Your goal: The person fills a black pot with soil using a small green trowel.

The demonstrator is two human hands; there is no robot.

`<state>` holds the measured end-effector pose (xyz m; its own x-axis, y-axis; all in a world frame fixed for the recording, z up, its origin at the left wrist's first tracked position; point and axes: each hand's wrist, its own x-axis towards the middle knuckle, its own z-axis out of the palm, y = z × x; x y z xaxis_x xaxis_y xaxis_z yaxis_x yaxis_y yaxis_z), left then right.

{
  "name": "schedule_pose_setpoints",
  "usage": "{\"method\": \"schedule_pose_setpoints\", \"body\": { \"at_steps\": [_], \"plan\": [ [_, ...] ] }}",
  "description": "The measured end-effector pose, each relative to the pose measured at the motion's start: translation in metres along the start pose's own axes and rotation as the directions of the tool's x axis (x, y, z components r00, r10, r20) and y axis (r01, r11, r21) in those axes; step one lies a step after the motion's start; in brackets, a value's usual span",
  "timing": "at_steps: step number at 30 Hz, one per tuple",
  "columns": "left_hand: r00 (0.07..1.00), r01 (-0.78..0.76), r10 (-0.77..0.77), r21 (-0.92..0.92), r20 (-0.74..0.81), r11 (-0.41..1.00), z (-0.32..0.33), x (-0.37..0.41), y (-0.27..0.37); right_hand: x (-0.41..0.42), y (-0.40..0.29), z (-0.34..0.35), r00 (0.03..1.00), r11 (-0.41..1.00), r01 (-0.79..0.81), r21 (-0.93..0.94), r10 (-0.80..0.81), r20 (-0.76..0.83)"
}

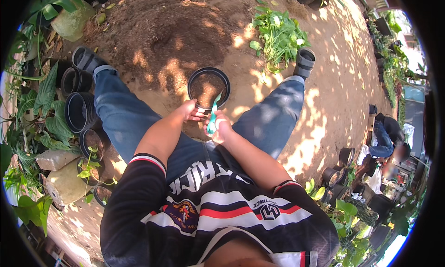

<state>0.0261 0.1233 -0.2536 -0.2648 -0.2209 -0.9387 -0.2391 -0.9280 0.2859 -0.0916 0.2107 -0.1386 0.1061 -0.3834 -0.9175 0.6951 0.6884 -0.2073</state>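
A round black plastic plant pot (227, 80) with brown soil (205, 89) in it stands on the ground between my legs. At its near rim, my left hand (192, 111) has its thumb by the rim and its fingers stretched towards the other hand; whether it grips the pot is unclear. My right hand (220, 127) is closed around a teal hand trowel (214, 111), whose pointed end reaches over the pot's near right side. The fingertips of both hands nearly meet just below the pot.
Loose dark soil (167, 34) is heaped beyond the pot. Leafy green cuttings (278, 34) lie near my right shoe. Black pots (79, 112), a concrete block (56, 160) and plants line the left. Far right, another person (384, 135) sits bent forward near more pots.
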Motion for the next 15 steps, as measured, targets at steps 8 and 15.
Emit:
{"method": "schedule_pose_setpoints", "body": {
  "at_steps": [8, 15],
  "plan": [
    [0.946, -0.082, 0.052, -0.082, -0.321, 0.993, -0.016, 0.003, 0.012, 0.038, 0.015, 0.066, 0.988, 0.987, 0.151, 0.06, -0.15, -0.019],
    [0.935, 0.009, -0.078, -0.198, -0.345, 0.98, -0.029, 0.013, 0.011, 0.049, 0.02, 0.064, 0.979, 0.979, 0.201, -0.037, -0.202, -0.04]
  ]
}}
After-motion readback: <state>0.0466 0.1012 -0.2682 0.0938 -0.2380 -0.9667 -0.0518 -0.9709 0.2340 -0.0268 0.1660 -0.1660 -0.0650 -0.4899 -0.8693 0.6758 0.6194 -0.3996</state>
